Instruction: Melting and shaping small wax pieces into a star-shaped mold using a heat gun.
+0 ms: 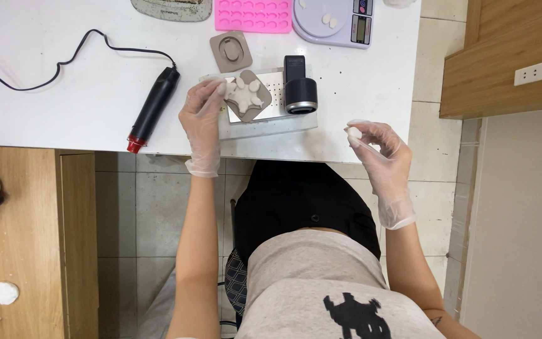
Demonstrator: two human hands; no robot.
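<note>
My left hand, in a clear glove, rests on the white table and pinches the edge of a white flower-shaped piece of clay lying in a grey-brown mould on a pale metal base. My right hand, also gloved, hovers at the table's front edge and holds a small white lump of clay between thumb and fingertips. A black cylinder stands on the base just right of the mould.
A black and red corded hand tool lies left of my left hand. Behind are a second grey mould, a pink silicone tray and a lilac kitchen scale. A wooden cabinet stands at the left, holding small clay shapes.
</note>
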